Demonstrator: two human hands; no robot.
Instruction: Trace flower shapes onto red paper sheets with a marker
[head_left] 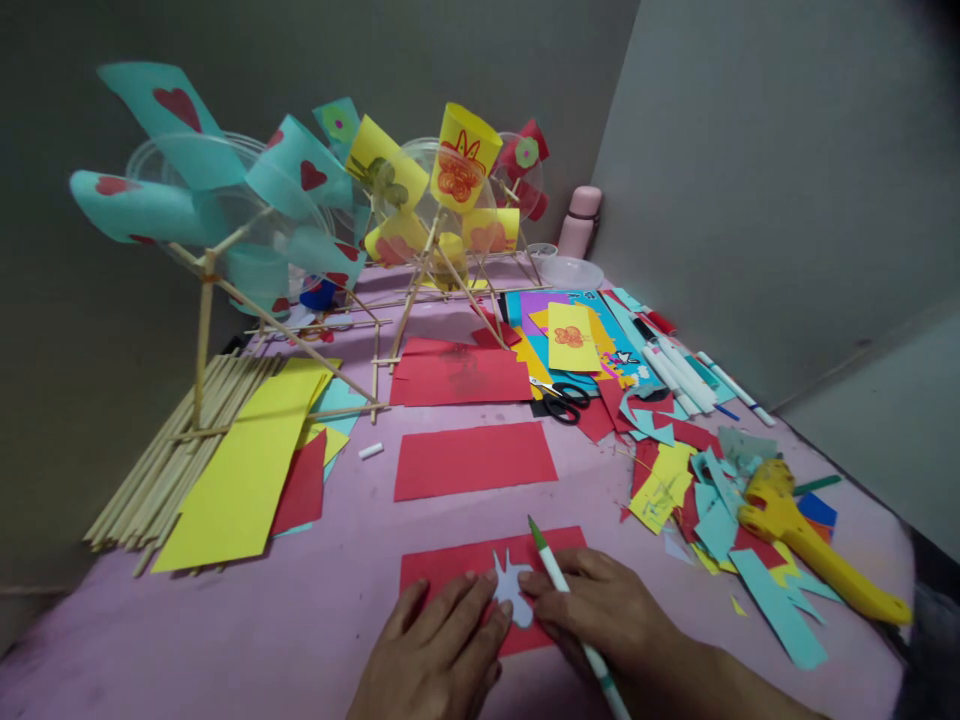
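My left hand (439, 645) lies flat with its fingers spread on a red paper strip (450, 565) at the near edge, its fingertips pressing beside a small white cut-out shape (512, 595). My right hand (600, 610) is closed around a white marker with a green tip (559, 580), which points up and away from me. The right fingertips touch the white cut-out from the right side.
Two more red strips (474, 458) lie further back. Yellow sheets (247, 470) and wooden sticks (161, 465) sit at the left, paper-cup wheels on stick frames (300, 210) behind. Scissors (562, 397), markers (682, 375), paper scraps (712, 500) and a yellow glue gun (802, 535) lie at the right.
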